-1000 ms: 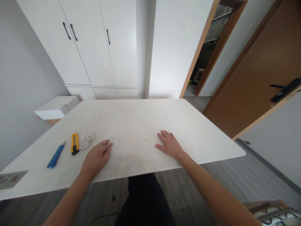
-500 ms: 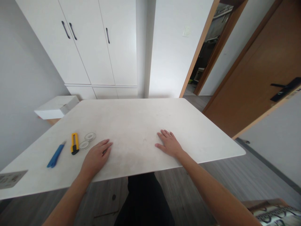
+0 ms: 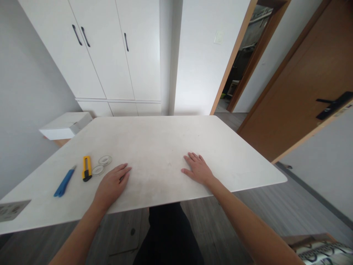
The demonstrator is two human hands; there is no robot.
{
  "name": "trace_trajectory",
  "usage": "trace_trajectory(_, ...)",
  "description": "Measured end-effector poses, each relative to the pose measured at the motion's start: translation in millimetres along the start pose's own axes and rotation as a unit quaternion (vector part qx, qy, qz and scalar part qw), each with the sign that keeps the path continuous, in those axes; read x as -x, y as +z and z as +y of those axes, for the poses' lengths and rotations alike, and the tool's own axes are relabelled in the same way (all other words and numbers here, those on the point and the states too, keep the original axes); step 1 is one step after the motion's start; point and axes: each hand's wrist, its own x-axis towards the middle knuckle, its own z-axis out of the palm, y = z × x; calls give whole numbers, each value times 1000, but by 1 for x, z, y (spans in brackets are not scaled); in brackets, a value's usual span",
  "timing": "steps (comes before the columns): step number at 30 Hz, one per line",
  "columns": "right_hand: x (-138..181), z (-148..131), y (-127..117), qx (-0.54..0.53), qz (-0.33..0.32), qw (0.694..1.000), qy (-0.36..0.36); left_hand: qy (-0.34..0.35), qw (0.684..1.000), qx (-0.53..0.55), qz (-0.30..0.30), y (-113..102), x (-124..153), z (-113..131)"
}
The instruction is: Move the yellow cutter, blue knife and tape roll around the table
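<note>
My left hand (image 3: 111, 185) rests palm down on the white table (image 3: 154, 140), its fingers stretched out close together and the thumb slightly apart. Flat on the same surface lies my right hand (image 3: 198, 169), fingers spread, with nothing in it. Just left of my left hand are two clear rings that look like rolls of tape, one nearer (image 3: 97, 170) and one farther (image 3: 105, 160). Beside them lies a yellow utility knife (image 3: 86, 167) with a black end. Farther left, a blue-handled tool (image 3: 65, 182) with a narrow pointed tip lies slantwise; its exact kind is unclear.
A grey printed panel (image 3: 13, 210) is at the table's left front corner. Beyond the left edge stands a white box (image 3: 64, 125). White cupboards (image 3: 116, 55) line the back, and a brown door (image 3: 300, 81) stands at the right. A patterned item (image 3: 325, 252) shows at lower right.
</note>
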Motion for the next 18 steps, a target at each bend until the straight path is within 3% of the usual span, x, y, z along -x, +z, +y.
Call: trace_trajectory(18,1,-1,-2,-4,2,1000,2,3,1000,-3,-7,-1,0,0)
